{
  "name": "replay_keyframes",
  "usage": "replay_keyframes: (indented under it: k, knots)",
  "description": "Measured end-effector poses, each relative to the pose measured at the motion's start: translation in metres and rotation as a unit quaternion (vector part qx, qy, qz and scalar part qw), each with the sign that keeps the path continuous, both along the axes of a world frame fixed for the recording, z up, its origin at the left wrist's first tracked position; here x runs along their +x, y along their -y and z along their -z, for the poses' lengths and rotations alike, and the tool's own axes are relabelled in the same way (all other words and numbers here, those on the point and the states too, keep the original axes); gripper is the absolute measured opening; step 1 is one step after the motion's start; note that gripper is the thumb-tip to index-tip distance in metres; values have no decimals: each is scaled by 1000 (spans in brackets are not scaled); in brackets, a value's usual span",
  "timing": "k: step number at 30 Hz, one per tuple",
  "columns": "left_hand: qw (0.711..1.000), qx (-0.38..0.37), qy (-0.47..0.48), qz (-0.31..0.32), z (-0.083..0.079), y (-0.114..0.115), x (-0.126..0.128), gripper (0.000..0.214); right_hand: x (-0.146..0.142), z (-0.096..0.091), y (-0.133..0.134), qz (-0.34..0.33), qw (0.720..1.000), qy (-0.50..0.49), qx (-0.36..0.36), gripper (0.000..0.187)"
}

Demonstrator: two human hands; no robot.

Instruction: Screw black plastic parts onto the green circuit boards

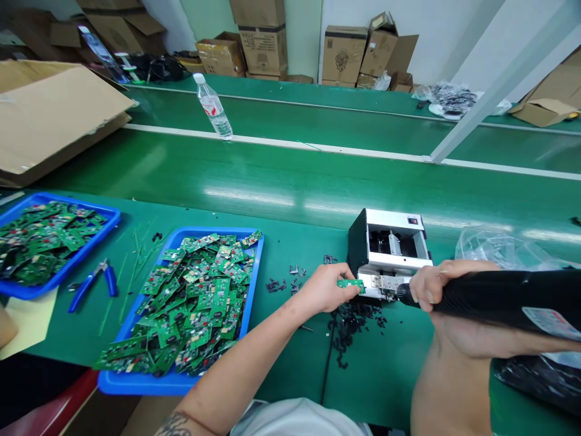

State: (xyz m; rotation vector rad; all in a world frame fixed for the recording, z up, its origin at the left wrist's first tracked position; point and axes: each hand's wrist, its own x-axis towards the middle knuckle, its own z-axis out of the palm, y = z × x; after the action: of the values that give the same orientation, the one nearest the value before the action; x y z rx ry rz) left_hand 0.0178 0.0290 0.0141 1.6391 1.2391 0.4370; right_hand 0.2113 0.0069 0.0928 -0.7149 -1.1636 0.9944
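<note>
The black handheld tool runs off the right edge, its label blurred (unreadable, really), and the scattered black bits seem too small to identify.

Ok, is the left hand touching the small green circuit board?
Touching: the head view shows the left hand gripping the end of the small green circuit board with its fingers.

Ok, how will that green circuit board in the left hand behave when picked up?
The small green circuit board looks rigid, so it probably won't flex in the left hand. Thin and narrow, it is likely light. Its flat shape suggests it won't roll, though the parts on its face may be fragile.
</note>
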Motion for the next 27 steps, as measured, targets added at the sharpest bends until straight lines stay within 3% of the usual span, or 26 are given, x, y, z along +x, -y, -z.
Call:
replay_keyframes:
  k: [7,15,22,27]
  knots:
    - [1000,-10,4,-5,2,1,0,26,-1,11,-4,-26,1000,-4,-11,89]
    - [1000,-8,0,0,-1,1,0,24,-2,6,4,-48,998,-7,-25,87]
    - [1000,-9,6,-2,0,1,1,25,-13,-2,7,-37,998,-31,33,78]
    - [1000,5,8,7,4,1,1,25,-21,-6,-6,-129,990,-21,54,71]
